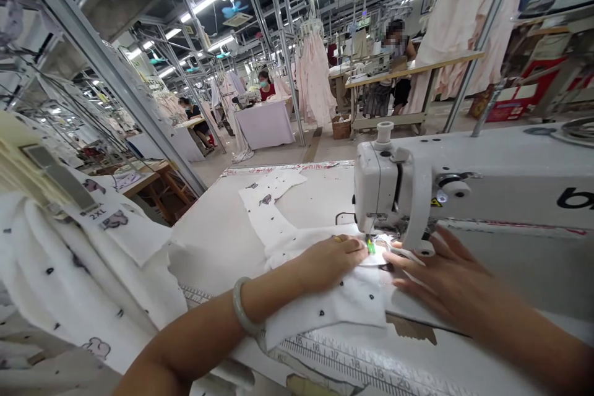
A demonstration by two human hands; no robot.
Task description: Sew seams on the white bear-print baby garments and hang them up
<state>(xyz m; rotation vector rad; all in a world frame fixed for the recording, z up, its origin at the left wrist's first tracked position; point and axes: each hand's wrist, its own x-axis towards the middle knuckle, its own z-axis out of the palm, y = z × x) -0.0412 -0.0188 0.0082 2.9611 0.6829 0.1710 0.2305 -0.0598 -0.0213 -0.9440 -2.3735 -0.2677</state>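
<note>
A white cloth piece with small dark prints [325, 312] lies across the sewing table and runs under the head of a white sewing machine [378, 182]. My left hand [331, 260] rests flat on this cloth, its fingertips just left of the lit needle area, where a bright green part [370, 246] shows. To the right of the needle, my right hand [436, 275] has its fingers spread, the nearest ones touching the cloth edge. Some of its fingers are partly hidden behind the machine's curved white lever [419, 198].
More printed white cloth [106, 260], with a 2XL label, hangs at the left. A measuring tape strip [343, 356] runs along the table's front. Metal posts [111, 74] stand beyond. Co-workers sit at other tables, among pale pink garments [315, 74] on hangers.
</note>
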